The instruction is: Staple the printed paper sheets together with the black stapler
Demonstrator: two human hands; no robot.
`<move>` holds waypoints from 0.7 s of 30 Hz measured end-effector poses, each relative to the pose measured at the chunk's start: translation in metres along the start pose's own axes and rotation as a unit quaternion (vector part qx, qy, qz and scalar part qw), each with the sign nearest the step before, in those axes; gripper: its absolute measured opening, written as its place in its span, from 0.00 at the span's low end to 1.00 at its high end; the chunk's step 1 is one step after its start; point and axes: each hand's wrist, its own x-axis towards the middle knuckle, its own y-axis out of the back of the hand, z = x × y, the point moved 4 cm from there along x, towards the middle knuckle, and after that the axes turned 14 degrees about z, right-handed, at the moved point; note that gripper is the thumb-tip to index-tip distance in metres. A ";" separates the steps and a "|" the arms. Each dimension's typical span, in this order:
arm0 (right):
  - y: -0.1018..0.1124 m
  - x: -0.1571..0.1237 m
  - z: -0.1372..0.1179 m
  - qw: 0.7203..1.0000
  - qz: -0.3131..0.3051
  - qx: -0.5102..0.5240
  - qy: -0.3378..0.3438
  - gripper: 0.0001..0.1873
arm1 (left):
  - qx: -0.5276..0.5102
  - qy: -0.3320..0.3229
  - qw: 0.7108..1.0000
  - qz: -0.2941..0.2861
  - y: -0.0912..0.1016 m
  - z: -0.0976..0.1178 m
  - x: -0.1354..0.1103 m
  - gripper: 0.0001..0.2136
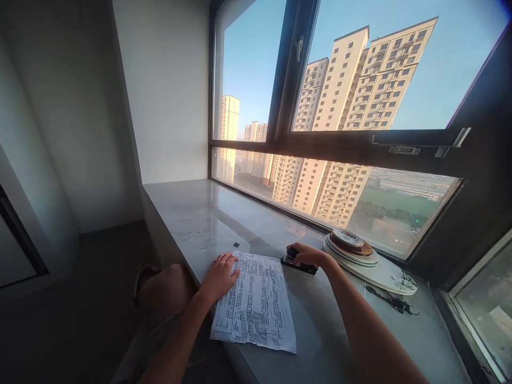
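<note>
A printed sheet of paper (pixel 259 304) lies on the pale marble sill, its lower edge uneven. My left hand (pixel 221 274) rests on the sheet's upper left side, fingers stretched out over the edge. At the opposite upper corner, my right hand (pixel 306 253) grips a black stapler (pixel 307 268) lying low against the sill. The stapler's front end meets the corner of the paper; whether the corner is between its jaws I cannot tell. Just beyond the sheet's top edge are small dark pieces (pixel 236 245), perhaps strips of staples.
Stacked plates (pixel 350 255) stand right of my right hand, on a larger white board or platter (pixel 394 281). Keys on a ring (pixel 396 304) lie in front of it. The dark-framed window (pixel 340 144) borders the sill's far side. My bent knee (pixel 172 288) is beside the near edge.
</note>
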 end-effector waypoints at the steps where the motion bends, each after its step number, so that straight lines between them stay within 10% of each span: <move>1: -0.002 -0.001 -0.005 1.000 -0.023 0.014 0.005 0.18 | -0.001 0.002 1.000 -0.005 0.000 0.000 0.000 0.21; 10: -0.004 -0.014 -0.047 0.973 -0.161 0.070 0.149 0.13 | -0.005 0.005 1.000 0.014 0.000 0.000 0.001 0.19; 21: -0.008 -0.023 -0.053 0.948 -0.262 0.098 0.155 0.23 | -0.036 0.029 0.998 0.048 -0.002 -0.006 0.005 0.16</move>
